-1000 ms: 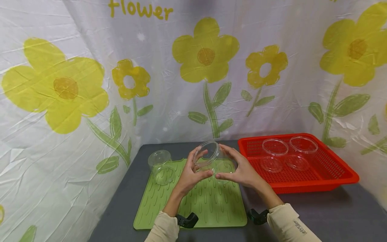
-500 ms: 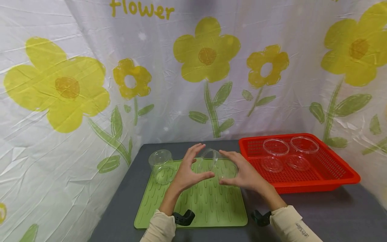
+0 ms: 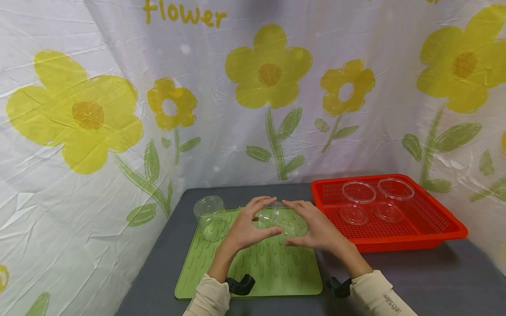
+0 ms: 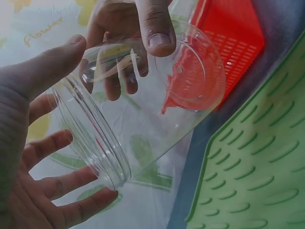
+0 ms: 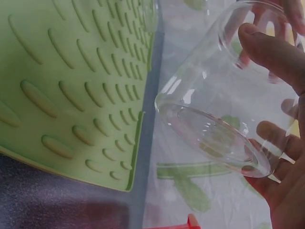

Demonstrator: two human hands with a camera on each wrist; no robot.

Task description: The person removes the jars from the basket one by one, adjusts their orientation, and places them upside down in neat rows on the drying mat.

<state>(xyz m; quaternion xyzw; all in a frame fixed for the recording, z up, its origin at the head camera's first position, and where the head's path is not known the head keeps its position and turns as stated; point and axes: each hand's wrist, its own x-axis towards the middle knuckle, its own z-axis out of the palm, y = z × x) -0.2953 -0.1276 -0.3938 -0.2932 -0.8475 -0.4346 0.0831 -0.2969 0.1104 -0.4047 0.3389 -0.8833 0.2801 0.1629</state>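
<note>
Both hands hold a clear plastic jar [image 4: 155,138] tipped on its side above the green mat [image 3: 253,272]. Its ribbed mouth end points toward the left hand [image 3: 242,229], whose spread, curved fingers and thumb go around that rim. The right hand [image 3: 318,226] grips the body nearer the base, thumb on the near side and fingers behind, as the right wrist view shows through the clear wall [image 5: 200,95]. Whether a lid sits on the mouth I cannot tell. Another clear jar [image 3: 211,217] stands upright at the mat's back left corner.
To the right, a red plastic basket [image 3: 399,245] holds two upright clear jars, a left one [image 3: 359,196] and a right one [image 3: 396,195]. The dark grey table [image 3: 154,272] extends around the mat. A white flower-printed curtain [image 3: 221,145] hangs behind and at the sides.
The held jar has tilted from mouth up toward the head camera to lying sideways, mouth leftward. The left hand loosened and shifted at the rim, then drew nearer the right hand again.
</note>
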